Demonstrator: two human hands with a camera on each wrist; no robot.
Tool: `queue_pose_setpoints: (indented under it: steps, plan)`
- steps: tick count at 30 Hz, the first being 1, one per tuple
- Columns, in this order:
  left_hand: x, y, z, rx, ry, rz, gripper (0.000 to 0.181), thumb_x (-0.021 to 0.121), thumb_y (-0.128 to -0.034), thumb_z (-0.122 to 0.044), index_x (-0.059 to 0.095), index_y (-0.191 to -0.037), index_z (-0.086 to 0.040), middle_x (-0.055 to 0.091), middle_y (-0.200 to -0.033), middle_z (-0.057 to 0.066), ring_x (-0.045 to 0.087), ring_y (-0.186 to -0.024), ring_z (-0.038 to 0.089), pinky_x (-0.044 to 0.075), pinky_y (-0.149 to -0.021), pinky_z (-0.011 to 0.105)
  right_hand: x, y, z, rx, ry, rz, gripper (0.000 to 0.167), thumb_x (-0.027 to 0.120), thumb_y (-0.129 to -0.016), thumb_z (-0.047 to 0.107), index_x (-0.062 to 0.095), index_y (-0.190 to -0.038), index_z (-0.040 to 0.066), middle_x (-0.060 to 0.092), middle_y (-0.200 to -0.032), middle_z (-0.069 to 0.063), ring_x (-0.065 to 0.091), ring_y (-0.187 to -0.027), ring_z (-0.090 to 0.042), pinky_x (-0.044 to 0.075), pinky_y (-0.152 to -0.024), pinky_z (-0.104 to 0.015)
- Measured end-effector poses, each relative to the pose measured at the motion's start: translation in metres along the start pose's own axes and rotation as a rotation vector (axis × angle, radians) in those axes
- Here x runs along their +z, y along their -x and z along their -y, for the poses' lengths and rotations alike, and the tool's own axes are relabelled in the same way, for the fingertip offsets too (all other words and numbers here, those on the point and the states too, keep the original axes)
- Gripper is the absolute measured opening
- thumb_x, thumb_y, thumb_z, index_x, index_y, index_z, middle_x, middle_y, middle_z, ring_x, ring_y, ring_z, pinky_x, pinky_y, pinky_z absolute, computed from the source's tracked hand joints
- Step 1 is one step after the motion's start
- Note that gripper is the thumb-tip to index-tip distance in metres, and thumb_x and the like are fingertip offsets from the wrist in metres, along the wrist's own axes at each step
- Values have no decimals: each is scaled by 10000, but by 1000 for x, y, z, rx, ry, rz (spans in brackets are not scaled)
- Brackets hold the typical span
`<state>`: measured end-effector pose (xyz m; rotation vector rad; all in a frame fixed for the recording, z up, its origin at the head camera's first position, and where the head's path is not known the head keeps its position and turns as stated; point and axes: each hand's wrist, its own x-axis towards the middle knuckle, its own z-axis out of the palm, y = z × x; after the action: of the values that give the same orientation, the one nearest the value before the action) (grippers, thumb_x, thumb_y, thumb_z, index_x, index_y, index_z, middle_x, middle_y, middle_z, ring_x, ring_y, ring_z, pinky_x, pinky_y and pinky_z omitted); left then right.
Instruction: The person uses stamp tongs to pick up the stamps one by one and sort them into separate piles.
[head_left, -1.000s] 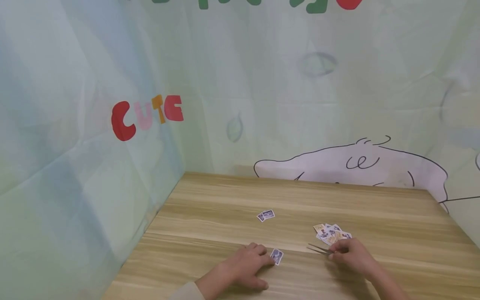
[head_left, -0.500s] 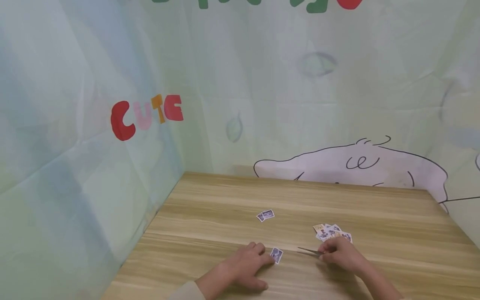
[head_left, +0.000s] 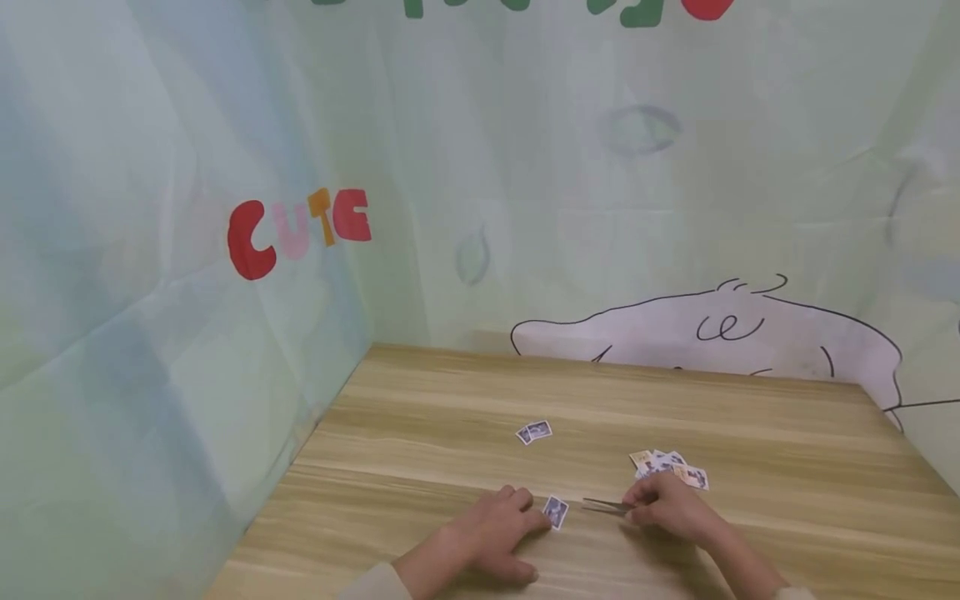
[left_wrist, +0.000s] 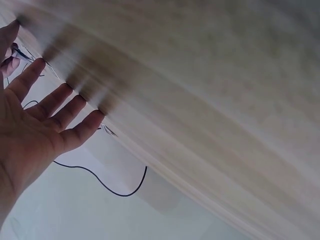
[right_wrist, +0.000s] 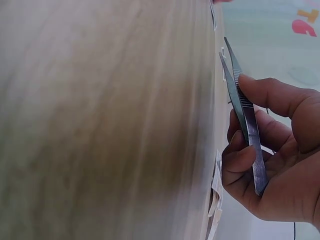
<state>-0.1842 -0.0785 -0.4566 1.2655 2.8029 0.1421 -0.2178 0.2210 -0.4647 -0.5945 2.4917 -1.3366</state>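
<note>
In the head view, a small card with a blue-grey picture (head_left: pixel 557 512) lies on the table. My left hand (head_left: pixel 495 533) rests its fingertips on the wood, the index finger at the card's left edge. Its fingers (left_wrist: pixel 57 102) look spread and fairly straight in the left wrist view. To the right of the card, my right hand (head_left: pixel 671 507) pinches a pair of metal tweezers (right_wrist: pixel 248 112) between thumb and fingers. Their tips are slightly apart, point left towards the card and hold nothing. A short gap separates tips and card.
Behind my right hand lies a loose pile of small yellow and blue-grey cards (head_left: pixel 692 476), partly hidden by the hand. Two overlapping cards (head_left: pixel 537 430) lie farther back. A printed cloth (head_left: pixel 420 208) rises along the back and left of the wooden table (head_left: pixel 420 400).
My right hand has moved left with the tweezers, bringing their tips closer to the single card. The left hand has stayed in place, and the cards lie as before.
</note>
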Motion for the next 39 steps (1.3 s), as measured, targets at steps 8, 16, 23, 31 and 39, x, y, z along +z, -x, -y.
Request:
queue_pose_setpoints:
  steps: [8,16,23,31,39]
  plan:
    - [1,0,-1,-7,-19,2,619,672,-728,-529,563,-1261,-233,500,-1046,-30,438,-869,87,422,-728,234,7,-4,5,-19,28,6,189,729,-698,53,667,-854,-34,631,-736,-10,549,-652,-133,457,-584,-243]
    - [-1,-3,0,-3,-27,6,621,674,-727,-529,563,-1260,-231,496,-1030,-29,434,-864,86,407,-711,224,11,-10,14,-26,66,2,172,746,-690,67,683,-833,-4,631,-717,9,532,-640,-114,441,-576,-242]
    - [-1,-2,-2,2,-26,8,627,677,-725,-525,560,-1266,-230,495,-1024,-32,434,-856,80,400,-693,215,17,-15,15,-7,42,22,154,736,-691,55,679,-817,-11,624,-706,8,523,-644,-142,433,-573,-248]
    - [-1,-1,-4,-11,-42,18,637,679,-719,-524,549,-1272,-236,481,-1010,-43,425,-849,76,396,-689,214,23,-17,15,-5,54,17,122,729,-706,59,678,-802,3,625,-700,6,529,-647,-170,432,-576,-261]
    - [-1,-2,-3,-21,-33,32,642,680,-720,-530,550,-1277,-238,486,-1024,-36,428,-853,80,407,-692,215,25,-17,17,-28,116,-6,30,681,-739,23,676,-768,26,589,-659,30,497,-598,-130,406,-530,-242]
